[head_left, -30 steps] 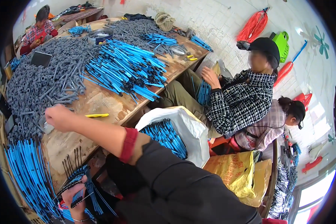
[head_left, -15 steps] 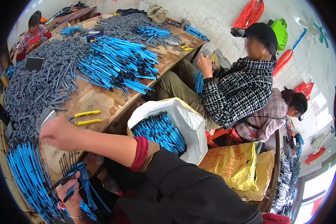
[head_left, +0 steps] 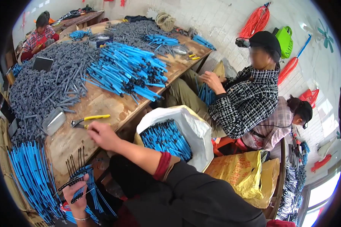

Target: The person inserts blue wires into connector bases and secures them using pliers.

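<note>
My left hand (head_left: 76, 192), low on the left, is closed around a bundle of blue rods (head_left: 98, 198) with black ends. Several thin black rod tips (head_left: 75, 162) stick up above its fingers. My right hand (head_left: 103, 135) hovers by the table's near edge with fingers bent inward; whatever they may hold is hidden. Just behind it lie pliers with yellow handles (head_left: 96, 117), the lower handle partly covered by the hand. A clear scoop-like tray (head_left: 54, 121) rests against the heap of grey plastic tubes (head_left: 45, 90).
More blue rods (head_left: 28, 178) lie at the left edge, and a big pile (head_left: 127, 68) sits mid-table. A white-lined sack (head_left: 195, 128) of blue rods stands to the right. Yellow sacks (head_left: 236, 172) are behind it. A co-worker (head_left: 246, 98) sits beside the table; two others work farther off.
My right hand has moved right, from beside the clear tray to the pliers' handles. My left hand still grips the bundle. The whole view has shifted slightly.
</note>
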The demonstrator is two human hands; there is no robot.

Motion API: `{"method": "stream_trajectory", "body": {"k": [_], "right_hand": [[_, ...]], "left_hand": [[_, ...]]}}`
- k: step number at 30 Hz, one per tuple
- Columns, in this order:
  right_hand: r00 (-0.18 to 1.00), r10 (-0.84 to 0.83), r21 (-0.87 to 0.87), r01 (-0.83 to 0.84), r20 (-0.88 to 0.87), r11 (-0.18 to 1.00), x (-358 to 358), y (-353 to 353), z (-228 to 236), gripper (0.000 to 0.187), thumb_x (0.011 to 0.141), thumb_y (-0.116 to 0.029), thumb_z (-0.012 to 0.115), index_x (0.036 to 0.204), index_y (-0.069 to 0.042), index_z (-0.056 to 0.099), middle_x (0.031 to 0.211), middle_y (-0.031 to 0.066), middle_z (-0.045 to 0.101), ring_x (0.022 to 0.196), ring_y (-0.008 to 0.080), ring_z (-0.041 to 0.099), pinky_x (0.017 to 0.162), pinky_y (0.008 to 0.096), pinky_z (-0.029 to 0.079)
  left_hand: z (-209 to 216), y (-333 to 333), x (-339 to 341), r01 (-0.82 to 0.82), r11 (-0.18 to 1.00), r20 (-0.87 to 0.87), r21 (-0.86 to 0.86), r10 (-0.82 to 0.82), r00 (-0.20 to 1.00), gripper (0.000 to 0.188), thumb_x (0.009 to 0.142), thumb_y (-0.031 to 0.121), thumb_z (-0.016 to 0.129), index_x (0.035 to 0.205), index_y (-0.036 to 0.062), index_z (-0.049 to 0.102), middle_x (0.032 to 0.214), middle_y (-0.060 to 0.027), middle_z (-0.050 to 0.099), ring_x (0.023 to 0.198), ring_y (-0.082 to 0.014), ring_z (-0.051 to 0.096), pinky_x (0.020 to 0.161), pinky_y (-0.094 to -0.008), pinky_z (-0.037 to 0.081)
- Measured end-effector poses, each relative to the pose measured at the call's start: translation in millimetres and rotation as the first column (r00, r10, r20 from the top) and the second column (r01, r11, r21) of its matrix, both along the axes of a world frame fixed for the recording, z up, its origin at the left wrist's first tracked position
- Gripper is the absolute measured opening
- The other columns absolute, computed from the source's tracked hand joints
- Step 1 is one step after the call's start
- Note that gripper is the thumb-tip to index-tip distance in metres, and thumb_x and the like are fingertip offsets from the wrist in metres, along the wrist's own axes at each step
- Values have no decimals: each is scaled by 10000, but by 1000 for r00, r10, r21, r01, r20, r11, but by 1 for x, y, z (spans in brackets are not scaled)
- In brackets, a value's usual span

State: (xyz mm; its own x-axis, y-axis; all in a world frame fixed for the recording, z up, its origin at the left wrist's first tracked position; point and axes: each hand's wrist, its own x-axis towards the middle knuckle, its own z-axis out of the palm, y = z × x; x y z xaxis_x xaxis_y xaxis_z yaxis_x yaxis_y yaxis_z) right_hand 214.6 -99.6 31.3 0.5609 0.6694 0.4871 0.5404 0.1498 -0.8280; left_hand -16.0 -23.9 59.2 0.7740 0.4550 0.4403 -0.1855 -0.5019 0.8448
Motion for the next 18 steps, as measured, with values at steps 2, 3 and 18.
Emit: {"method": "stream_trajectory", "body": {"k": [2, 3, 18], "right_hand": [[973, 38, -36, -48, -227, 998, 1, -6, -7, 80, 791, -83, 555, 810, -8, 535, 691, 156, 558, 640, 299, 561, 596, 342, 451], [942, 53, -52, -75, -332, 996, 4, -6, -9, 89, 795, -87, 556, 803, -1, 533, 692, 170, 558, 641, 315, 558, 598, 341, 449], [847, 226, -395, -21, 481, 919, 14, -12, -3, 141, 771, -72, 613, 907, -42, 639, 735, 144, 578, 676, 308, 577, 594, 371, 456]], "left_hand": [[0, -1, 3, -37, 995, 47, 92, 33, 998, 84, 697, -53, 626, 778, -32, 616, 818, -178, 662, 763, -246, 654, 743, -325, 502], [-3, -1, 5, -37, 995, 44, 89, 33, 998, 84, 697, -53, 626, 778, -32, 616, 818, -178, 662, 763, -246, 654, 743, -325, 502], [-6, 12, 9, 190, 963, -12, 191, -192, 981, 253, 736, 177, 631, 968, 90, 682, 999, -124, 654, 849, -243, 647, 706, -272, 494]]}}
